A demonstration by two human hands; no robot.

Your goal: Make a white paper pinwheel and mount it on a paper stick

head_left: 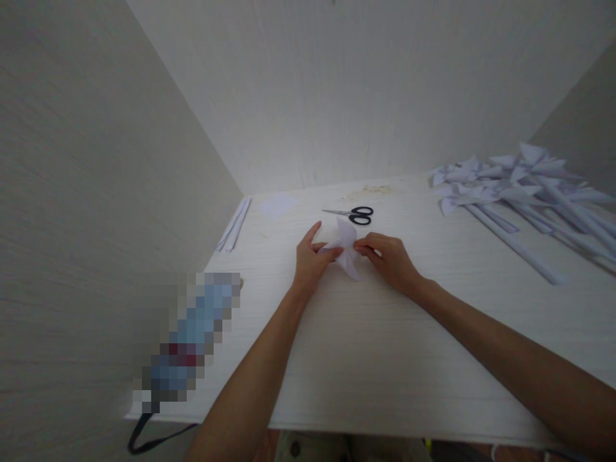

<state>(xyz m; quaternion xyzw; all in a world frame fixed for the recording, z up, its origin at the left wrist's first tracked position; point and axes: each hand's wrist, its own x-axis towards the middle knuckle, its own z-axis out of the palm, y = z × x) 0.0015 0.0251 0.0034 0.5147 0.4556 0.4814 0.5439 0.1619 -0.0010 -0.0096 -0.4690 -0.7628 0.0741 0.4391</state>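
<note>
A white paper pinwheel (347,239) with curled blades is held just above the table's middle. My left hand (312,255) grips its left side, with the thumb pressed over the centre and the index finger stretched away. At the right blade, my right hand (385,253) pinches the paper between thumb and fingertips. Whether something small is also in that pinch is too fine to tell. Just beyond the pinwheel lie black-handled scissors (360,215), their blades pointing left.
Several finished-looking paper pinwheels on rolled paper sticks (520,183) are heaped at the back right. Rolled paper sticks (234,224) lie back left, near a square paper sheet (278,205). A blurred-out blue object (197,327) with a black strap rests at the left edge. Walls enclose the back and sides.
</note>
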